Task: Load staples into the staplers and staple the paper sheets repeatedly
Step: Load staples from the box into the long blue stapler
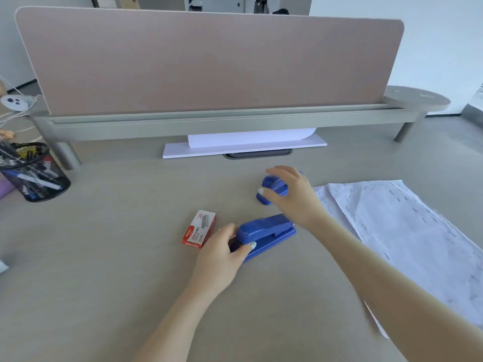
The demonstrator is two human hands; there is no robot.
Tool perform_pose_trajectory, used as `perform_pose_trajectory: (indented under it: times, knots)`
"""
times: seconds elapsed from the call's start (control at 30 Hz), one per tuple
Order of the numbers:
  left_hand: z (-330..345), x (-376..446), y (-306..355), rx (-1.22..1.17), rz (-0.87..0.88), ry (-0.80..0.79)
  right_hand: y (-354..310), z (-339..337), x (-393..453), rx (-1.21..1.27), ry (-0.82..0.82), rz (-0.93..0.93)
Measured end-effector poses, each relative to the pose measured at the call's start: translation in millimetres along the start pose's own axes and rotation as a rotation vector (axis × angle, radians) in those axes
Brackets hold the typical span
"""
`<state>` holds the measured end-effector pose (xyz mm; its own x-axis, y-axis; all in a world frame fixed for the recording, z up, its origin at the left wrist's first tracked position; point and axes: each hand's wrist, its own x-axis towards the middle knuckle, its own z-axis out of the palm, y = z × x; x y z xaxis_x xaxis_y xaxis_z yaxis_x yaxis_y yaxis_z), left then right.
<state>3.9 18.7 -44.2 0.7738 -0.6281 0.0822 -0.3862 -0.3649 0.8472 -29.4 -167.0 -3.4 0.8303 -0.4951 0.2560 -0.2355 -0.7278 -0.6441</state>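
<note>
Two blue staplers lie on the grey desk. The nearer, longer stapler [269, 231] sits at the centre, and my left hand [222, 254] grips its near end between thumb and fingers. The smaller far stapler [274, 185] lies a little behind it, with my right hand [292, 194] curled over it and the thumb against its front. A red and white staple box [200, 229] rests just left of the near stapler. Stapled white paper sheets [407, 231] spread out on the right, partly under my right forearm.
A black mesh pen holder [34, 173] stands at the left edge. A pink divider screen [209, 61] on a grey shelf runs across the back, with a stack of white paper [245, 145] beneath it. White cables and a round puck [15, 101] lie at far left.
</note>
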Motion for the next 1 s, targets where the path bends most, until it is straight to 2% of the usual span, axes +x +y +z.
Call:
perform_pose_trajectory:
  times: [0.07, 0.17, 0.33, 0.47, 0.63, 1.0]
  knots:
    - [-0.1, 3.4, 1.6, -0.034, 0.004, -0.005, -9.7, 1.2, -30.8, 0.045, -0.061, -0.156]
    - [-0.4, 5.6, 1.8, -0.067, 0.003, -0.006, -13.9, 15.6, -63.0, -0.054, -0.170, -0.210]
    - [1.1, 7.0, 0.3, -0.048, 0.021, 0.024, -11.8, 33.7, -68.9, -0.055, 0.026, -0.180]
    - [0.2, 4.3, 2.6, -0.059, 0.040, 0.016, -12.9, 35.9, -70.2, -0.010, 0.084, -0.159]
    - [-0.1, 3.5, 4.6, -0.071, 0.013, 0.025, -21.8, 21.4, -68.9, 0.392, 0.131, -0.061]
    - [1.9, 4.2, 5.4, -0.063, 0.005, 0.045, -19.1, -1.4, -63.9, 0.730, 0.295, 0.125]
